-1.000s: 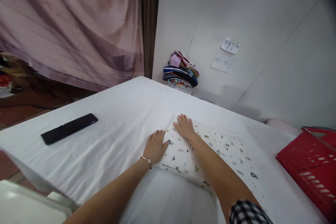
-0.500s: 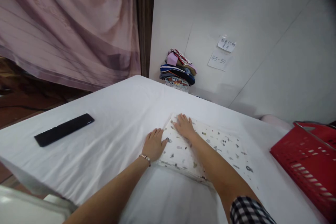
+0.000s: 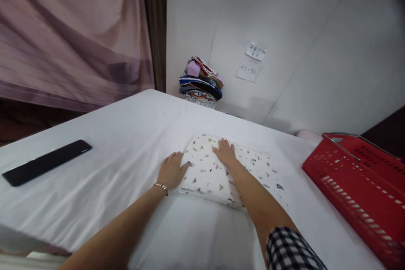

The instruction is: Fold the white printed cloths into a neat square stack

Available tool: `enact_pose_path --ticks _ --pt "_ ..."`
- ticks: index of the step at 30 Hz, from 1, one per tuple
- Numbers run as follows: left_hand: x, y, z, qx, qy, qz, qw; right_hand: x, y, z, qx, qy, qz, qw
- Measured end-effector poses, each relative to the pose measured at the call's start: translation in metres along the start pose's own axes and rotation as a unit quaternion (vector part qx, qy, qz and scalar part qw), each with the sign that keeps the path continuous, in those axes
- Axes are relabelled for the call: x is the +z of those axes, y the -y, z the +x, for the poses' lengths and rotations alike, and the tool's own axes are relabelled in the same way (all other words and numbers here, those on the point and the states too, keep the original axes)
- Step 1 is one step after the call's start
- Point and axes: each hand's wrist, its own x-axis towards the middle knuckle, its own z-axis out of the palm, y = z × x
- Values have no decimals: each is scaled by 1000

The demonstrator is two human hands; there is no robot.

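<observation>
A folded white cloth [image 3: 202,173] with a small plant-like print lies flat on the white-covered table [image 3: 126,135], its layered edge facing me. My left hand [image 3: 172,171], a bracelet at its wrist, rests at the cloth's left edge with the fingers stretched out and the thumb on the print. On top of the cloth, near its far side, my right hand [image 3: 225,152] lies flat with fingers spread. Part of the cloth is hidden beneath my right forearm.
A long black flat object [image 3: 47,162] lies on the left of the table. To the right stands a red plastic basket [image 3: 354,185]. Folded clothes [image 3: 201,82] are stacked beyond the far edge, by a wall with paper notes [image 3: 249,69]. A pink curtain [image 3: 72,38] hangs at the back left.
My right hand has slid a little from the cloth's far left corner toward its middle. My left hand stays at the left edge. The view has turned right, showing more of the basket.
</observation>
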Motion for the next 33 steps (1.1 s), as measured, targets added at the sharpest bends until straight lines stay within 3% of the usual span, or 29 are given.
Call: enact_pose_path --ticks 4,9,13,19,28,33 --pt "-16 -2 2 -10 22 -15 1000 -7 -8 -17 -13 -14 25 1000" --pt "-34 -6 6 -74 96 -43 992 -4 -40 -39 22 -40 9 999" --pt "-38 -8 13 -90 144 -7 985 3 -58 -41 54 -36 -4 998" --pt "-36 -4 27 -133 178 -20 975 1 -60 -39 50 -30 5 998" --pt "-43 -15 27 -142 170 -19 975 8 -60 -50 34 -35 24 999" --pt "-51 -22 24 -178 131 -117 968 3 -53 -54 41 -31 37 998"
